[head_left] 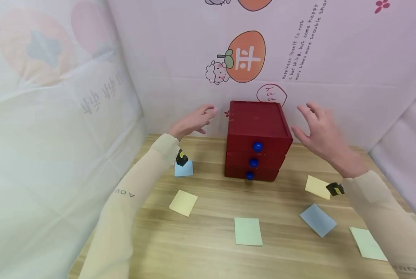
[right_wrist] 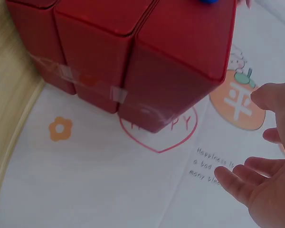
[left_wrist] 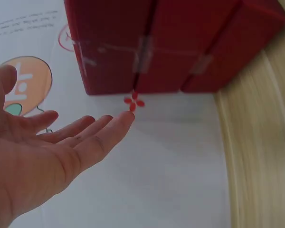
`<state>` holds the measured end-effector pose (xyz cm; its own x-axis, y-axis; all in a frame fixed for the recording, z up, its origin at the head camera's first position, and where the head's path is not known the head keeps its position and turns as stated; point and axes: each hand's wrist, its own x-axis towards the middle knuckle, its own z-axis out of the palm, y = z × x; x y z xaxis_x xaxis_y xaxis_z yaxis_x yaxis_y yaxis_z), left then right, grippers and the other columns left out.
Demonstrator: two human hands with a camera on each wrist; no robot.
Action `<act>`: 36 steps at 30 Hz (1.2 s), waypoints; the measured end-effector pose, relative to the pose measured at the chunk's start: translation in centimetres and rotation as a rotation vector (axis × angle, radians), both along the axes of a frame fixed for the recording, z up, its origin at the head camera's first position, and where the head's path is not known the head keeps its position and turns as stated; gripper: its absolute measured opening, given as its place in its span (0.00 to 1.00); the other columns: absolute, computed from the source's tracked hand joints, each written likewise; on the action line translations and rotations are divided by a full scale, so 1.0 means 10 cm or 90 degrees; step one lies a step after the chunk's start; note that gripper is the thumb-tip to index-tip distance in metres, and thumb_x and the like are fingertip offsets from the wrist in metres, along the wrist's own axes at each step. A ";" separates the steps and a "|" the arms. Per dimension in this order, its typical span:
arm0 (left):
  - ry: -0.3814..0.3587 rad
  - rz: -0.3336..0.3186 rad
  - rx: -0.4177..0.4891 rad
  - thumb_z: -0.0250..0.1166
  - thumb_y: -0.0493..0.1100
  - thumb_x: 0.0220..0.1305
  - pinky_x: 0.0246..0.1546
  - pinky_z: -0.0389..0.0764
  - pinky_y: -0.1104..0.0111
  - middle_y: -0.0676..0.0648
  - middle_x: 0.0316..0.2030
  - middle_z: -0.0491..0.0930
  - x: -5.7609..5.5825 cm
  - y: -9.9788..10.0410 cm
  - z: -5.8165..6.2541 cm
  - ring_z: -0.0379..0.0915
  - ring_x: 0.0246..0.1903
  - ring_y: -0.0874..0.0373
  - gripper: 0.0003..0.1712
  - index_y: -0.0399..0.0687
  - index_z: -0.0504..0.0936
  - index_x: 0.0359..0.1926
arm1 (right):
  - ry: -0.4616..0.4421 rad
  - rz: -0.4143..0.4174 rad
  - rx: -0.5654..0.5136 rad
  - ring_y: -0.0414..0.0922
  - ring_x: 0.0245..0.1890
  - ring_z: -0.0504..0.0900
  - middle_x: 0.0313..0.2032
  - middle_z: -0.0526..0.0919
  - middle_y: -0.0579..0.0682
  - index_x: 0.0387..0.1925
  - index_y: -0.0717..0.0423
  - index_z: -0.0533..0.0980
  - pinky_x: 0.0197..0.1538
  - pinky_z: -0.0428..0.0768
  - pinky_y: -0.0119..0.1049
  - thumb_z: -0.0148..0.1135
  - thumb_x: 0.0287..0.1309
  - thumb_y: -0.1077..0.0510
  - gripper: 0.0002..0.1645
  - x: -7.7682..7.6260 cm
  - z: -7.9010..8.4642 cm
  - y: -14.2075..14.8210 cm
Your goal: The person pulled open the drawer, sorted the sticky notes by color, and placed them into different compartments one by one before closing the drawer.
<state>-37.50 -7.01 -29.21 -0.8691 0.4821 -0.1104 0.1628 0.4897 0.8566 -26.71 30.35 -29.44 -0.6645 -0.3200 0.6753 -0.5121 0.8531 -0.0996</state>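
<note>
A dark red box of three stacked drawers [head_left: 256, 120] stands at the back of the wooden table, each drawer front bearing a round blue knob [head_left: 258, 147]. To its left, my left hand [head_left: 195, 119] hovers in the air, fingers loosely extended and apart from the box. On the other side my right hand [head_left: 321, 133] is raised with spread, slightly bent fingers, also not touching it. Both wrist views show gaps between the fingers and the red side walls [left_wrist: 109, 47] [right_wrist: 175, 71]. Strips of clear tape [right_wrist: 118, 94] cross the seams between drawers. Neither hand holds anything.
Paper squares lie on the wooden table [head_left: 208, 255]: blue [head_left: 184, 169] and yellow [head_left: 183, 203] at left, green [head_left: 248, 231] in front, yellow [head_left: 317, 187], grey-blue [head_left: 318, 220] and green [head_left: 367, 243] at right. Printed white cloth [head_left: 180, 58] hangs behind and on both sides.
</note>
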 end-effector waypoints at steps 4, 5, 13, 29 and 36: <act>-0.033 0.016 0.056 0.50 0.65 0.71 0.55 0.83 0.53 0.46 0.73 0.58 0.02 0.10 0.01 0.65 0.67 0.44 0.39 0.54 0.53 0.75 | 0.034 0.030 0.009 0.72 0.54 0.71 0.61 0.69 0.73 0.64 0.64 0.68 0.52 0.74 0.69 0.72 0.49 0.63 0.39 0.05 -0.03 -0.13; -0.042 0.019 0.067 0.51 0.63 0.72 0.55 0.82 0.52 0.45 0.72 0.59 0.03 0.13 0.01 0.65 0.67 0.43 0.38 0.54 0.54 0.74 | 0.044 0.040 0.014 0.71 0.53 0.72 0.60 0.70 0.73 0.64 0.64 0.68 0.51 0.75 0.68 0.72 0.48 0.63 0.40 0.06 -0.04 -0.17; -0.091 0.042 0.092 0.50 0.57 0.74 0.51 0.84 0.51 0.40 0.66 0.67 0.06 0.27 -0.06 0.69 0.63 0.44 0.32 0.48 0.61 0.72 | 0.107 0.119 0.040 0.67 0.48 0.74 0.55 0.74 0.71 0.59 0.65 0.73 0.44 0.80 0.61 0.76 0.41 0.66 0.40 0.16 -0.19 -0.42; -0.138 0.048 0.125 0.57 0.54 0.71 0.50 0.83 0.46 0.40 0.66 0.68 0.17 0.51 -0.09 0.71 0.62 0.42 0.34 0.43 0.61 0.70 | 0.085 0.132 0.138 0.59 0.45 0.74 0.51 0.75 0.66 0.57 0.62 0.74 0.28 0.86 0.47 0.78 0.43 0.63 0.36 0.20 -0.49 -0.77; -0.145 0.065 0.134 0.57 0.52 0.72 0.45 0.86 0.49 0.39 0.66 0.68 0.14 0.56 -0.12 0.71 0.61 0.41 0.36 0.41 0.56 0.72 | 0.104 0.074 0.209 0.60 0.45 0.74 0.53 0.73 0.66 0.58 0.60 0.72 0.31 0.88 0.48 0.76 0.47 0.60 0.36 0.22 -0.62 -0.89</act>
